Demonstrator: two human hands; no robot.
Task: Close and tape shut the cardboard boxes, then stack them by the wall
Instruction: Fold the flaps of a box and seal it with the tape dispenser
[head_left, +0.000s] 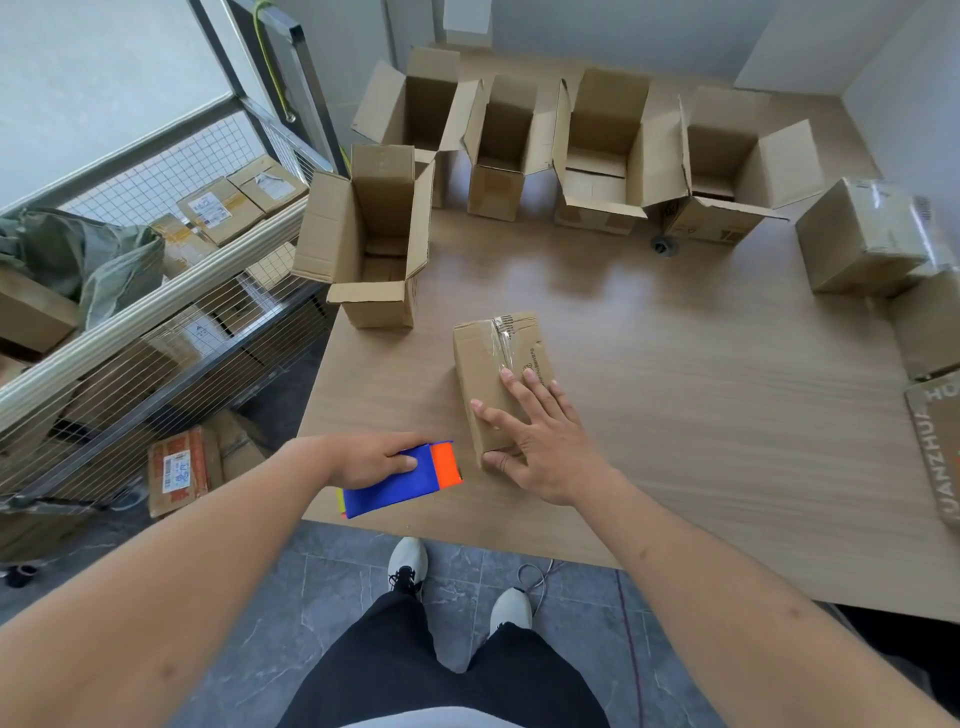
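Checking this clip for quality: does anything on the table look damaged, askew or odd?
Mostly tidy. The closed box under the right hand has wrinkled, bunched tape at its far end. The left hand grips a blue and orange tape dispenser overhanging the table edge.

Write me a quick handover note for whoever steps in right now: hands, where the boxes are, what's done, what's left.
Left hand grips the blue and orange tape dispenser at the wooden table's near edge.
Right hand rests flat, fingers straight, on the small taped cardboard box lying in front.
Done: that box is closed and taped; another taped box sits at the right.
Left: five open cardboard boxes stand at the back and left, untaped; then stacking by the wall.
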